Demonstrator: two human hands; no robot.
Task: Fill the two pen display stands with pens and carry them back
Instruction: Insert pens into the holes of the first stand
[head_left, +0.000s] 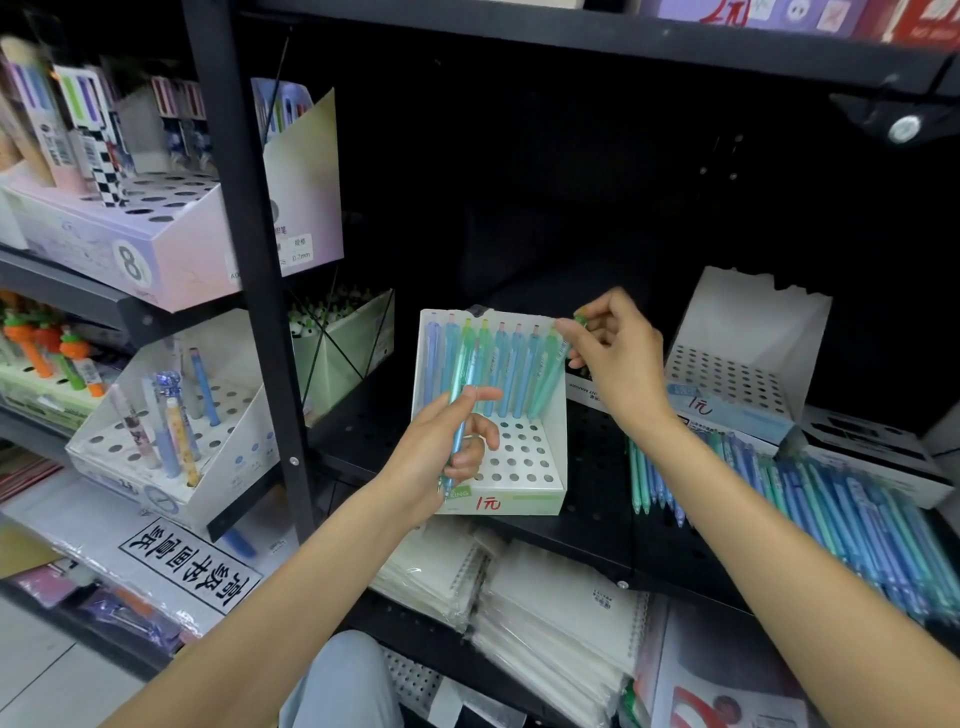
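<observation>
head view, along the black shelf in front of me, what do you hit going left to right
left hand gripping a pen → part-filled stand → right hand → empty stand → loose pens

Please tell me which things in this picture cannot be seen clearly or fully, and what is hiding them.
- Head view: the pile of loose pens runs off the right edge, so their number is unknown.
- The stand's front label is partly covered by the left hand.
- The tip of the pen pinched by the right hand is behind other pens, so its hole is unclear.
- The second stand's label is too small to read fully.
</observation>
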